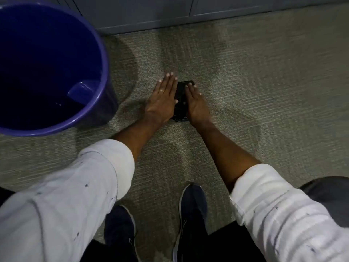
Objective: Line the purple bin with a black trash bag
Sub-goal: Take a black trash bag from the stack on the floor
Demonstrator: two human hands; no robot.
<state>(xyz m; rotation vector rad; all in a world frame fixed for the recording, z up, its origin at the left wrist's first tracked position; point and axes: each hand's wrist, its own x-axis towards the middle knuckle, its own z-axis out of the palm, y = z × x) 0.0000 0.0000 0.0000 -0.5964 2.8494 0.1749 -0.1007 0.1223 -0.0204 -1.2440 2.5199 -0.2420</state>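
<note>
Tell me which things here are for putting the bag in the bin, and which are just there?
For the job:
- round purple plastic bin, standing empty on the floor
- folded black plastic trash bag, flat on the carpet
- left hand and right hand, both pressed flat on the bag

Just there:
- grey-green carpet
- grey cabinet fronts
- dark blue sneakers

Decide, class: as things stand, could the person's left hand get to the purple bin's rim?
Probably yes. The left hand lies flat on the folded black bag on the carpet, and the purple bin stands just to its left with only bare carpet between them.
</note>
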